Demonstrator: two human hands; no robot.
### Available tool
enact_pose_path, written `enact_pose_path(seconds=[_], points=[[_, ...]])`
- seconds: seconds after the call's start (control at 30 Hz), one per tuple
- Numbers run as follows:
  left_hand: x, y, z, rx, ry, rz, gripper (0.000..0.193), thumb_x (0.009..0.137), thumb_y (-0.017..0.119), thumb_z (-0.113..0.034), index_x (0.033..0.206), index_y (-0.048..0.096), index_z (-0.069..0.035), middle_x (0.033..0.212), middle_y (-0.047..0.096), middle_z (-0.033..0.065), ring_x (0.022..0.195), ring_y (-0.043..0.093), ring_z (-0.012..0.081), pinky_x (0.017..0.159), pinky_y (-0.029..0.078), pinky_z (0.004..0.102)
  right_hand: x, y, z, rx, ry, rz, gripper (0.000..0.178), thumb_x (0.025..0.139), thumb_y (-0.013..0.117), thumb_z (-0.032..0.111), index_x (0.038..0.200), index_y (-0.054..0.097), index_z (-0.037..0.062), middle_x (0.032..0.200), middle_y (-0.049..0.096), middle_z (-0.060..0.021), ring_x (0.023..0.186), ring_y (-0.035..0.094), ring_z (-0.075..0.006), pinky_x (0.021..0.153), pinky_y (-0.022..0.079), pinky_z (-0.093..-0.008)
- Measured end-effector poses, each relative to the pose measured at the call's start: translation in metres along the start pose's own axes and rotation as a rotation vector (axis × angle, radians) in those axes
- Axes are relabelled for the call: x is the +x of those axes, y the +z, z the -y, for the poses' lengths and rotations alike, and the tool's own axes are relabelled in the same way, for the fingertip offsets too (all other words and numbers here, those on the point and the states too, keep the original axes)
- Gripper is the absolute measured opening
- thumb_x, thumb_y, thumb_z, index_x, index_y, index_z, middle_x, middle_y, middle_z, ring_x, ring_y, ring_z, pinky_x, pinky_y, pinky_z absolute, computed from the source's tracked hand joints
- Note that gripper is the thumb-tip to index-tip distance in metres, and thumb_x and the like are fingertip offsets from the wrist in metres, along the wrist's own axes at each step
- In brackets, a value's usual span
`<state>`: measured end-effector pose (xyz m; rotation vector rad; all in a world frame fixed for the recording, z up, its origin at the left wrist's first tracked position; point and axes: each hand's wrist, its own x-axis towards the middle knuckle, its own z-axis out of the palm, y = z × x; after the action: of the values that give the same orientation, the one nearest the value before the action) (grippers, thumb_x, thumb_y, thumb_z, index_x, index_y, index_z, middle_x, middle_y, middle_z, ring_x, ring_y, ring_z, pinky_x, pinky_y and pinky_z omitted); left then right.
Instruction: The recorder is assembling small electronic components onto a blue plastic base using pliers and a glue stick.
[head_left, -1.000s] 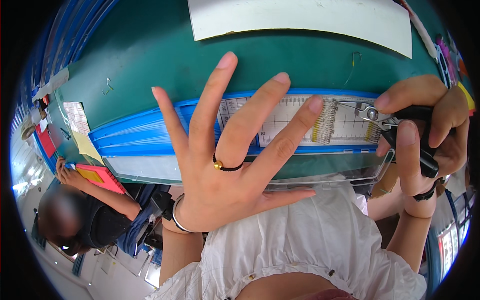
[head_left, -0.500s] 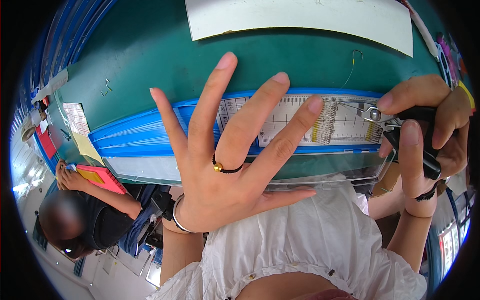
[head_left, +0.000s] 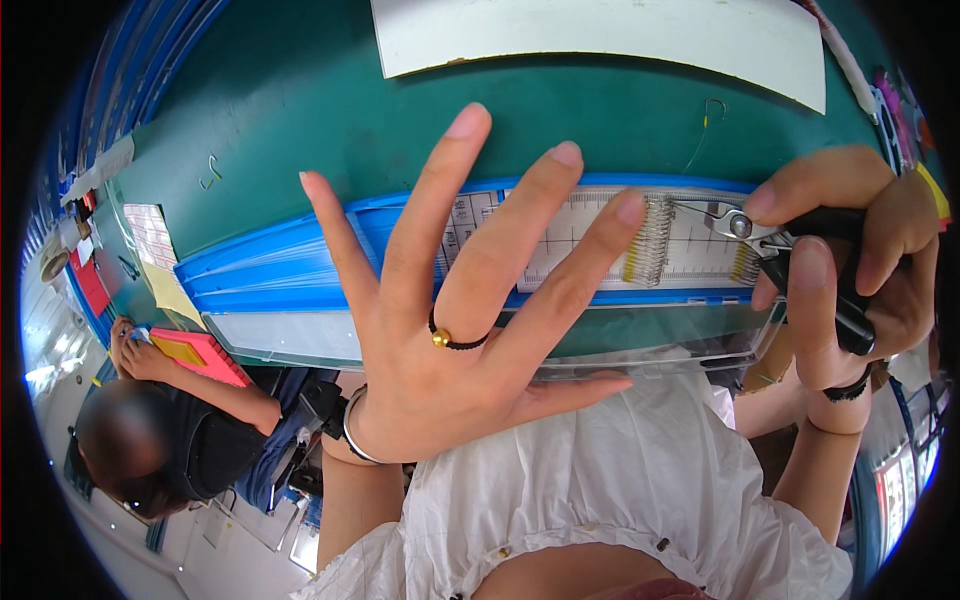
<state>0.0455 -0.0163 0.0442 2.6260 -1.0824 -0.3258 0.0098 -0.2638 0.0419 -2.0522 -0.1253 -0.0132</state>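
My left hand point(head_left: 440, 370) is spread palm down over a long blue fishing-rig box point(head_left: 270, 270), its fingers stretched apart. The index fingertip is at a metal coil spring point(head_left: 655, 240) on the box's white ruled panel. Small pliers point(head_left: 738, 226) with black handles are gripped in my right hand point(head_left: 885, 255). Their thin tips reach the upper right of the spring, and I cannot make out what is between them. Fine lines point(head_left: 265, 275) run along the box's left part. Beyond the box lies a hook point(head_left: 712, 105) on a thin line with a yellow bit.
A white board point(head_left: 600, 35) lies at the far side of the green table point(head_left: 300, 120). More hooks point(head_left: 210, 172) and a paper sheet point(head_left: 150, 235) sit at left. The clear lid point(head_left: 650, 350) hangs toward me. At lower left another person holds a pink tray point(head_left: 205, 355).
My right hand has shifted slightly left with the pliers, whose tips stay by the spring's upper edge. One finger of my left hand has moved a little to the right.
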Motion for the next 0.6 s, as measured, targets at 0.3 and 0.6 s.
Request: enact_pose_path(seconds=[0.3, 0.6], points=[[-0.0035, 0.0023, 0.0012, -0.046, -0.009, -0.031, 0.090, 0.053, 0.083, -0.067, 0.125, 0.070, -0.015, 0.142, 0.057, 0.0103, 0.139, 0.042, 0.0404, 0.116, 0.005, 0.0681, 0.0009, -0.0022, -0.0057, 0.070, -0.008, -0.007, 0.029, 0.094, 0.061, 0.006, 0.093, 0.032, 0.0050, 0.101, 0.063, -0.0287, 0.057, 0.057, -0.0110, 0.048, 0.049, -0.0184], [-0.0024, 0.0005, 0.0009, -0.069, -0.001, -0.034, 0.089, 0.053, 0.085, -0.064, 0.126, 0.070, -0.015, 0.141, 0.057, 0.0097, 0.135, 0.048, 0.0374, 0.117, 0.004, 0.0662, 0.0030, -0.0045, -0.0047, 0.032, -0.039, 0.030, 0.029, 0.093, 0.061, 0.007, 0.093, 0.032, 0.0066, 0.101, 0.063, -0.0282, 0.058, 0.056, -0.0111, 0.049, 0.049, -0.0188]])
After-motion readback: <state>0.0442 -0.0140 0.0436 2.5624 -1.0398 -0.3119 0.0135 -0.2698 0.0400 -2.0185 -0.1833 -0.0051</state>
